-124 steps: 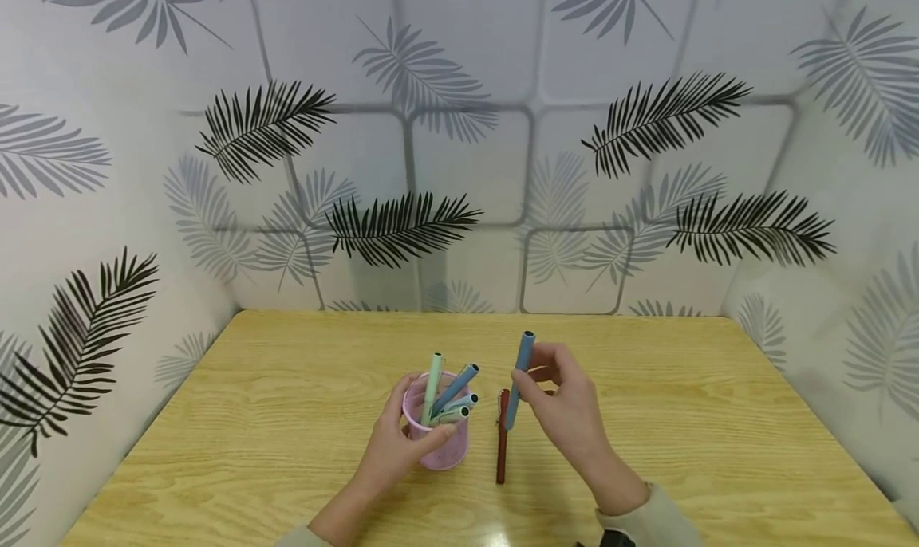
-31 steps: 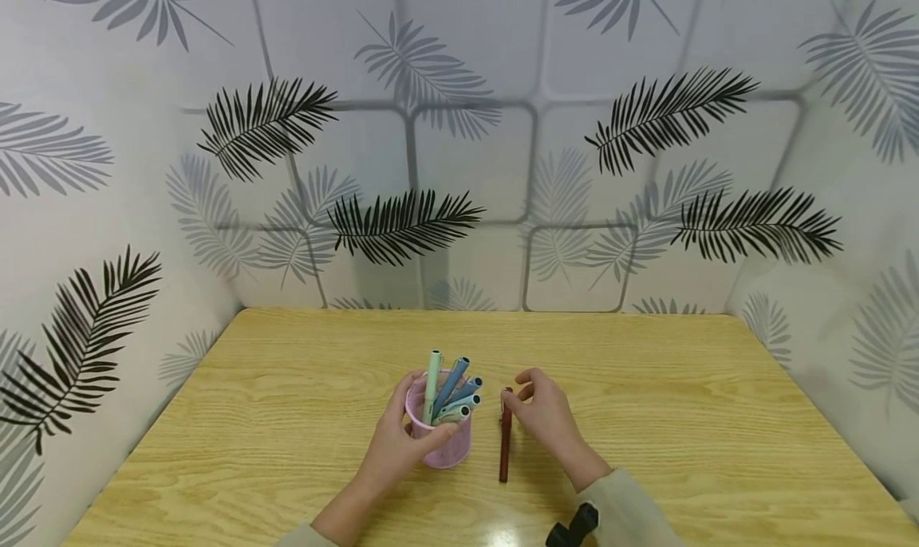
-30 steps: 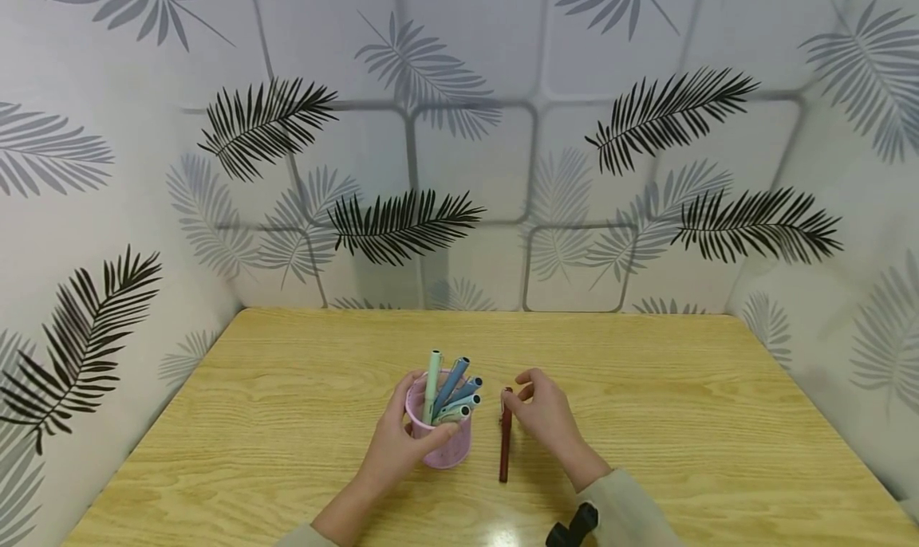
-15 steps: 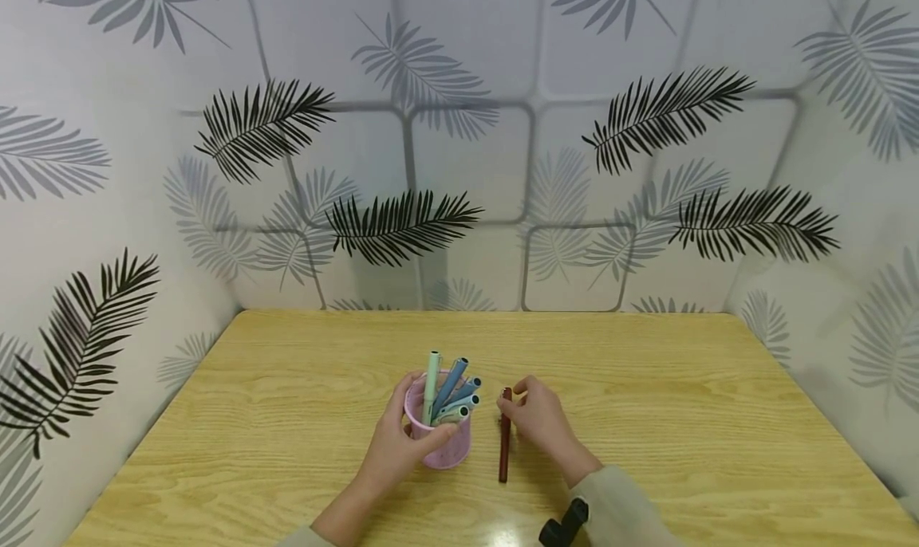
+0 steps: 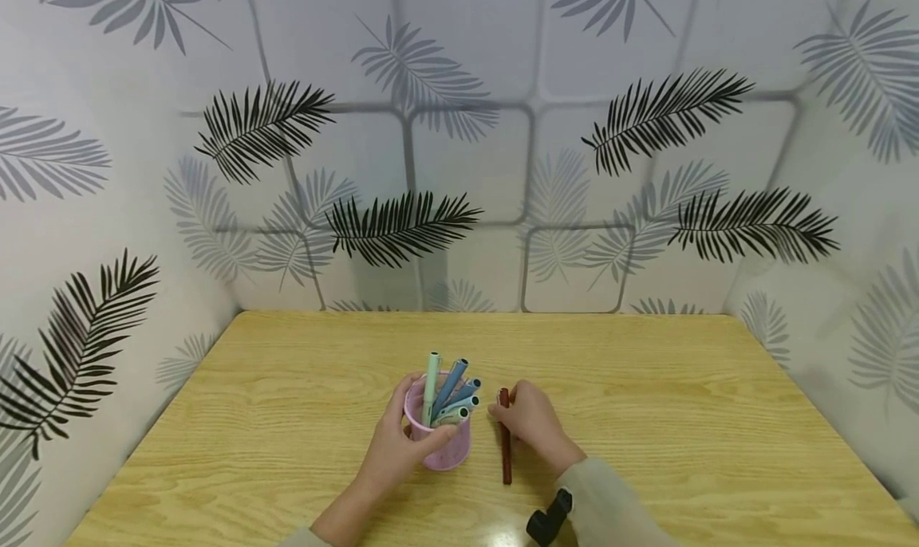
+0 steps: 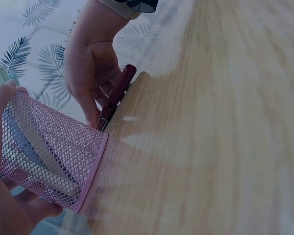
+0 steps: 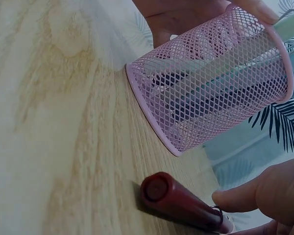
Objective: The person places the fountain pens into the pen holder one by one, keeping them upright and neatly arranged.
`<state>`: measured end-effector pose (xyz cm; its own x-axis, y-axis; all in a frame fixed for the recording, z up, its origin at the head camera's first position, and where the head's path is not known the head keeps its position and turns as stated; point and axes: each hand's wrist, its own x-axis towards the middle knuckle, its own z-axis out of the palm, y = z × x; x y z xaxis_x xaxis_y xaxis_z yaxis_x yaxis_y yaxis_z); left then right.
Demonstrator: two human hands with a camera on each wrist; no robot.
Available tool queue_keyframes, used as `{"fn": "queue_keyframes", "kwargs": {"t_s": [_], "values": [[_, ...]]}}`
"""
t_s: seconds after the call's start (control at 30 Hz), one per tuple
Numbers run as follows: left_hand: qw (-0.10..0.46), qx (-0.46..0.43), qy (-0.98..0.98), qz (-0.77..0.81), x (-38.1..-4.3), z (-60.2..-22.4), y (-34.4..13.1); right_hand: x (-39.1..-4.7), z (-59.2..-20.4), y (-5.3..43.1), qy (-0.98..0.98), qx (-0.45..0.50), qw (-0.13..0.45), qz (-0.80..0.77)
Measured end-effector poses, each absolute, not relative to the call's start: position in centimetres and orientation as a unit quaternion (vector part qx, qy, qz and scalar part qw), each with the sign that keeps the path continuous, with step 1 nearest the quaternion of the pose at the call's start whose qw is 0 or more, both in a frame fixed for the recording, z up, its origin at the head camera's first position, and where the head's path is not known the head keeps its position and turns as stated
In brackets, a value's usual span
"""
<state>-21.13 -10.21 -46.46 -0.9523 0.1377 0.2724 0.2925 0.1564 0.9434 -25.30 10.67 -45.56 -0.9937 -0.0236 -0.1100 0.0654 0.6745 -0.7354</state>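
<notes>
On the table, my left hand (image 5: pixel 393 445) grips a pink mesh pen cup (image 5: pixel 454 451) around its side, thumb near the rim. The cup stands upright and holds several capped pens: a tall pale green pen (image 5: pixel 431 387), a blue pen (image 5: pixel 449 383) and others leaning right. My right hand (image 5: pixel 534 421) pinches a dark red pen (image 5: pixel 506 459) near its far end, the thumb crossing over it. That pen lies along the wood just right of the cup; the right wrist view shows its near end (image 7: pixel 159 188) close to the tabletop.
The light wooden table (image 5: pixel 287 371) reaches back to a wall (image 5: pixel 459 156) with leaf patterns, and similar walls flank both sides. A black strapped device (image 5: pixel 549 519) sits on my right wrist by the sleeve (image 5: pixel 610 499).
Since about four seconds ago, a blue pen has gone from my right hand into the cup. My right hand has come down to the dark red pen, its thumb now across it. The left hand stays.
</notes>
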Motion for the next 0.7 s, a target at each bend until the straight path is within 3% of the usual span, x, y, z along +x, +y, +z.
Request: {"fn": "queue_keyframes", "kwargs": {"t_s": [0.7], "values": [[0.052,-0.137,-0.756,-0.638,-21.15,-46.23,-10.26,-25.07,-44.7,10.54,0.936,0.015,0.051,-0.347]]}}
